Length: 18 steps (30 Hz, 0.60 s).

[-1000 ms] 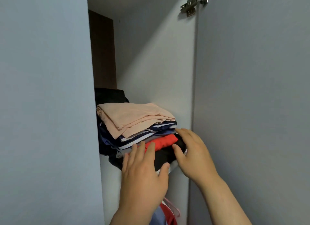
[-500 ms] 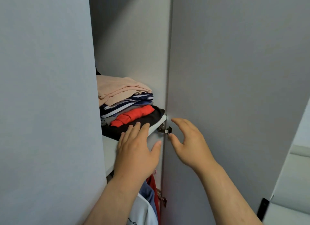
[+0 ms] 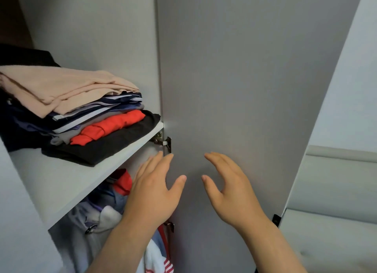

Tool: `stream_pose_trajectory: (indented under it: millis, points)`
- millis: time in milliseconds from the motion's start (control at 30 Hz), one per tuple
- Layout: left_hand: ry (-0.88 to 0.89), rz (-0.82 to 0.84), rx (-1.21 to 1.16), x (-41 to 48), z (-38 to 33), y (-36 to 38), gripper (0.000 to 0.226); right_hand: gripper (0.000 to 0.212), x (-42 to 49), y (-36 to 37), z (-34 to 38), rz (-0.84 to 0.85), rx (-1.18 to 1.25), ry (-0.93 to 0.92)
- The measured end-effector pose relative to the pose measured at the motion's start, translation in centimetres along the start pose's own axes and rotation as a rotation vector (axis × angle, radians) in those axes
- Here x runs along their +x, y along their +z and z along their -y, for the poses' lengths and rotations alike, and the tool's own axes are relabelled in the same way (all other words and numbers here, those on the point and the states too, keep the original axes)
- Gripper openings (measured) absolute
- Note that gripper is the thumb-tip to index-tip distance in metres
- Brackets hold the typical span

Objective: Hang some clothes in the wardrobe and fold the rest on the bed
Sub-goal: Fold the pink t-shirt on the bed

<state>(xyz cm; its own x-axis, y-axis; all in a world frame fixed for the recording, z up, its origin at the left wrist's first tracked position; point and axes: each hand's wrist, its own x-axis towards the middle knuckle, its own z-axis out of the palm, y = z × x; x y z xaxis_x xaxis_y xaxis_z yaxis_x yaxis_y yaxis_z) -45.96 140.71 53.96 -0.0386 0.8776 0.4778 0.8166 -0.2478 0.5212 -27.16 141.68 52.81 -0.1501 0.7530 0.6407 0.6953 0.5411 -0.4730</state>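
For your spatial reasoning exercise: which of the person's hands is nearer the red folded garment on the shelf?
Left. The left hand is just below the red folded garment; the right hand is farther right, before the wardrobe door.

A stack of folded clothes sits on the wardrobe shelf at nine o'clock, a beige piece on top, striped ones under it, then red, then black; hanging clothes show below the shelf at seven o'clock; the left hand and right hand hover empty, fingers relaxed, at six o'clock before the open wardrobe door; a metal hinge sits just above the left fingertips.
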Motion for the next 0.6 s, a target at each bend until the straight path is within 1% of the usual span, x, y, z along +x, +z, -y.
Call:
stream_pose_trajectory:
  millis: [67,100,200,267,333,367,433,467,500,533,567,600]
  points:
    - [0.007,0.034,-0.037,0.2,-0.3,1.2,0.085,0.047,-1.3,-0.6,-0.7,-0.057,0.007,-0.013]
    - [0.017,0.049,-0.06,0.2,-0.5,1.8,0.084,0.045,-1.8,-1.0,-1.0,-0.112,0.003,-0.036]
    - [0.079,0.104,-0.089,-0.1,-1.7,4.0,0.083,0.033,-3.2,-2.9,-1.9,-0.361,-0.045,-0.154]
    - [0.115,0.139,-0.119,-0.4,-2.7,5.4,0.078,0.022,-3.9,-4.4,-2.6,-0.545,-0.107,-0.245]
    - [0.156,0.176,-0.144,-0.8,-3.8,6.7,0.071,0.018,-4.6,-5.5,-3.4,-0.679,-0.172,-0.262]
    - [0.179,0.193,-0.158,-0.9,-4.3,7.2,0.069,0.02,-4.8,-5.8,-3.7,-0.719,-0.191,-0.227]
    - [0.229,0.231,-0.193,-1.5,-5.4,7.9,0.071,0.032,-5.4,-6.4,-4.3,-0.73,-0.123,-0.067]
    - [0.253,0.252,-0.207,-1.8,-5.9,8.1,0.074,0.038,-5.7,-6.7,-4.2,-0.699,-0.024,0.046]
    - [0.266,0.273,-0.218,-2.0,-6.5,8.3,0.077,0.038,-5.9,-7.1,-4.0,-0.631,0.121,0.158]
    - [0.268,0.302,-0.225,-2.2,-7.0,8.4,0.078,0.035,-6.0,-7.5,-3.9,-0.522,0.306,0.234]
    - [0.265,0.327,-0.236,-2.3,-7.4,8.5,0.079,0.033,-6.1,-7.7,-3.7,-0.404,0.486,0.262]
    - [0.261,0.338,-0.254,-2.4,-7.7,8.6,0.079,0.034,-6.3,-7.9,-3.6,-0.314,0.607,0.255]
